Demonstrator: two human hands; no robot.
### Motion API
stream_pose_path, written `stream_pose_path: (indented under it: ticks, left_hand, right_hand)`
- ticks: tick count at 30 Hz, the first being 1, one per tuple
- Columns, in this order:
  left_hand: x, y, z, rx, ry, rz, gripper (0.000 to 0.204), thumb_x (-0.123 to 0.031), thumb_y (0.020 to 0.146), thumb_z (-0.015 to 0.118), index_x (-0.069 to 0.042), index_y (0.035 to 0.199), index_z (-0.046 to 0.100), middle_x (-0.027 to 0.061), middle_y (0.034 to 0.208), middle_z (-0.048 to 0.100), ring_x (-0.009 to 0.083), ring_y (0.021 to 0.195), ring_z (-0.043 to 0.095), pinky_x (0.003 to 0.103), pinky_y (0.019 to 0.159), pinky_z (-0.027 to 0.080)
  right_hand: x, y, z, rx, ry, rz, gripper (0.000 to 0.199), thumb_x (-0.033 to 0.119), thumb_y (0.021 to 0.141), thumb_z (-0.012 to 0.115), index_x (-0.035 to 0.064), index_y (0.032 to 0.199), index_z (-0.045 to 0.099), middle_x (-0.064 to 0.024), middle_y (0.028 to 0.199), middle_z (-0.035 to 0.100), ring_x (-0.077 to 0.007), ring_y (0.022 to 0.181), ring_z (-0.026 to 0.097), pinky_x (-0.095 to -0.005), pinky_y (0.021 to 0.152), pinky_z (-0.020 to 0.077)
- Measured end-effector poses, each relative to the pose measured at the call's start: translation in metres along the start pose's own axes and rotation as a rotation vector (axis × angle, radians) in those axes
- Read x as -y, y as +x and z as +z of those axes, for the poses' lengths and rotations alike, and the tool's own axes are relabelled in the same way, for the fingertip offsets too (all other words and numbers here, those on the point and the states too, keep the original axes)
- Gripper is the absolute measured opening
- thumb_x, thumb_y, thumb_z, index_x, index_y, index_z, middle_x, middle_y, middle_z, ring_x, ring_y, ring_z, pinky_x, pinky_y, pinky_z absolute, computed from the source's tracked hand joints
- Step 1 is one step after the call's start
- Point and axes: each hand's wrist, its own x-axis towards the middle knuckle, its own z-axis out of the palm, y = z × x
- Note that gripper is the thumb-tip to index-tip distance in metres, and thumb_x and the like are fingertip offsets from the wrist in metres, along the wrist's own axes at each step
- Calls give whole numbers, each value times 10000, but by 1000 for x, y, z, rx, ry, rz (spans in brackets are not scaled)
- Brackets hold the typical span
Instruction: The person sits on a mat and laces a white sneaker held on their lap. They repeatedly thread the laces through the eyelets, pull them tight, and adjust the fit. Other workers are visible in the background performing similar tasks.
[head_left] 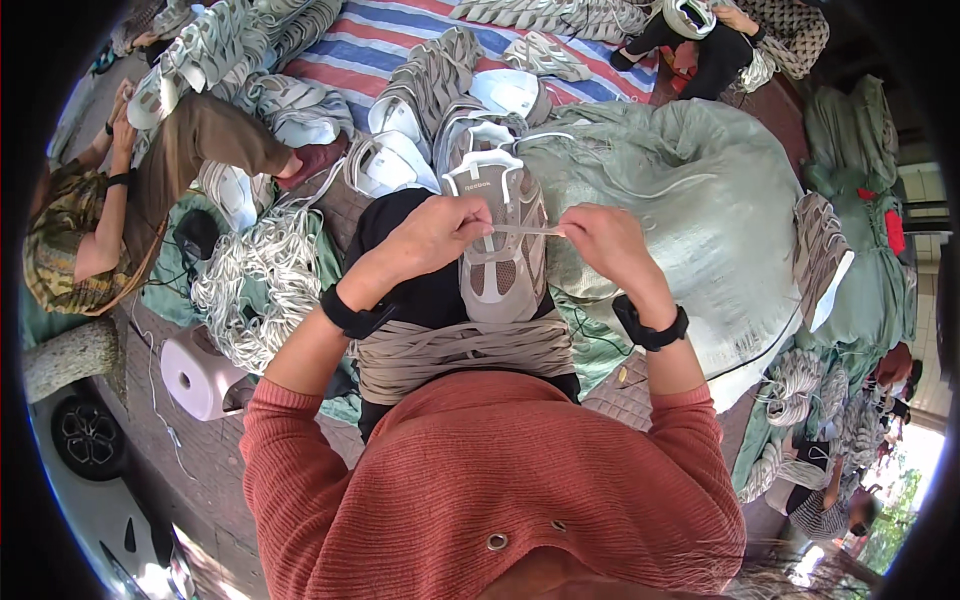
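Soft daylight burns out white at lower right, and edges bend into black.

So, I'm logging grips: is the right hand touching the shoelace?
Touching: the head view shows the right hand pinching the shoelace at its fingertips.

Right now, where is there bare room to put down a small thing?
Bare paving lies below the pink cylinder, between the grey car and red sleeve; striped sheet shows between the upper shoe stacks. Around the handled shoe it is crowded: taupe laces below, white lace bundle leftward, pale green sack rightward.
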Motion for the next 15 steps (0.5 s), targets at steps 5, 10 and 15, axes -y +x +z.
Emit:
stream_pose_path:
  ticks: [5, 10, 15]
  left_hand:
    - [-16, 8, 15, -93, 67, -13, 109, -91, 893, 606, 12, 923, 630, 89, 635, 580, 129, 563, 538, 307, 560, 446]
    - [-14, 0, 13, -114, 135, -214, 129, -139, 862, 610, -15, 862, 641, 171, 711, 652, 359, 696, 650, 415, 633, 495]
    - [-4, -7, 13, -248, 296, -83, 233, -130, 833, 674, -45, 1028, 577, 147, 759, 635, 322, 746, 648, 408, 636, 491]
  right_hand:
    - [27, 12, 43, -208, 913, -68, 154, 132, 929, 615, 14, 1027, 629, -22, 872, 669, -90, 752, 602, -277, 655, 488]
    - [19, 19, 59, 73, 990, 96, 143, 112, 930, 623, 13, 1033, 625, -11, 914, 642, -65, 782, 582, -208, 693, 474]
    - [12, 23, 64, -45, 997, -53, 79, 39, 856, 662, -3, 921, 643, -22, 836, 639, -86, 749, 586, -254, 648, 477]
